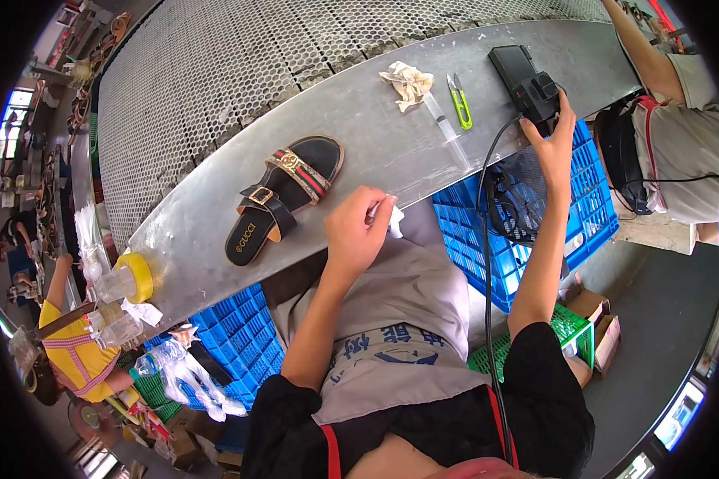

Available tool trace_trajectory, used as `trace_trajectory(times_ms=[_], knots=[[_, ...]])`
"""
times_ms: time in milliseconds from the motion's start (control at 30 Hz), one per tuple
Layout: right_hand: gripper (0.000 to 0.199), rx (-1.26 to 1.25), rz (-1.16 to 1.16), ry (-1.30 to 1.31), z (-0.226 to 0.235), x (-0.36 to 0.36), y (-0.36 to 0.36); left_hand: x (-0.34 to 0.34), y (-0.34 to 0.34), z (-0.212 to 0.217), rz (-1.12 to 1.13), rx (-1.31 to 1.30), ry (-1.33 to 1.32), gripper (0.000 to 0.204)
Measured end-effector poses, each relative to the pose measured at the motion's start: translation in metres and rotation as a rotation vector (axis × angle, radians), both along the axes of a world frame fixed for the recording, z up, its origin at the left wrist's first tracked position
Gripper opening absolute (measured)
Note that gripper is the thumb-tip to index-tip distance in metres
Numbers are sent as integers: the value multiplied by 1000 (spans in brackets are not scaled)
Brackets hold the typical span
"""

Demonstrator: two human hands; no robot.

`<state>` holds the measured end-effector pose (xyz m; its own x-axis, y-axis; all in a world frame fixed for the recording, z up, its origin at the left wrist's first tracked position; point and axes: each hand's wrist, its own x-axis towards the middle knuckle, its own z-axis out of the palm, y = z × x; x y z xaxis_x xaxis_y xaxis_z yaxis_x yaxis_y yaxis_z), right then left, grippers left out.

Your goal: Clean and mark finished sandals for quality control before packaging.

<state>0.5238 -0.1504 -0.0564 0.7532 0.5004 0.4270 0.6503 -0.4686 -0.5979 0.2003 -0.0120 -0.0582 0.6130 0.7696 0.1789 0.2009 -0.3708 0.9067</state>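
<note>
Holding white cloth (395, 220), left hand (358, 231) beside sandal (284, 195).

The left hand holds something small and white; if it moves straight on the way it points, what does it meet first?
Probably the bare metal table; the left hand points up-right, past the sandal. Depth is unclear.

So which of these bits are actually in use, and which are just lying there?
In use: white scrap in the left hand; black corded tool under the right hand; sandal.
Lying about: rag, green snips, syringe, yellow tape roll.
</note>
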Motion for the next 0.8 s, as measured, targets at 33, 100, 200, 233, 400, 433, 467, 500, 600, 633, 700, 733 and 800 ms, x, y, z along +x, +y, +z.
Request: trace_trajectory(times_ms=[33, 100, 200, 233, 400, 433, 467, 500, 600, 633, 700, 733, 800], knots=[[83, 2, -3, -1, 0, 0, 1, 0, -1, 0, 3, 1, 2, 12], [82, -11, -53, -85, -1, 0, 4, 0, -2, -1, 2, 5, 3, 12], [81, -24, -110, -79, 0, -11, 11, 1, -1, -4, 1, -11, 13, 12], [81, -22, -108, -79, 0, -14, 12, 0, -1, -4, -6, -10, 10, 12], [81, -48, -108, -165, 0, -41, 2, -2, -1, -1, -24, 13, -6, 13], [81, -54, -118, -144, 1, -48, 0, -2, -1, -2, -27, 13, -10, 13], [81, -65, -124, -116, 4, -53, -1, -2, -2, -2, -31, 14, -15, 13], [81, -65, -121, -117, 6, -54, 2, -1, -2, -2, -28, 13, -16, 13], [81, -52, -135, -85, 7, -56, 11, -3, -1, -3, -34, 30, -11, 13], [81, -34, -137, -65, 8, -55, 15, -4, -1, -4, -27, 10, -19, 12], [81, -19, -142, -42, 6, -50, 16, -4, -2, -4, -22, -11, -26, 12], [80, 9, -126, -93, 2, -46, 13, -3, -1, -4, -21, -32, -24, 12], [79, 31, -116, -140, -1, -43, 1, -3, -3, -3, -25, -58, -18, 12]])
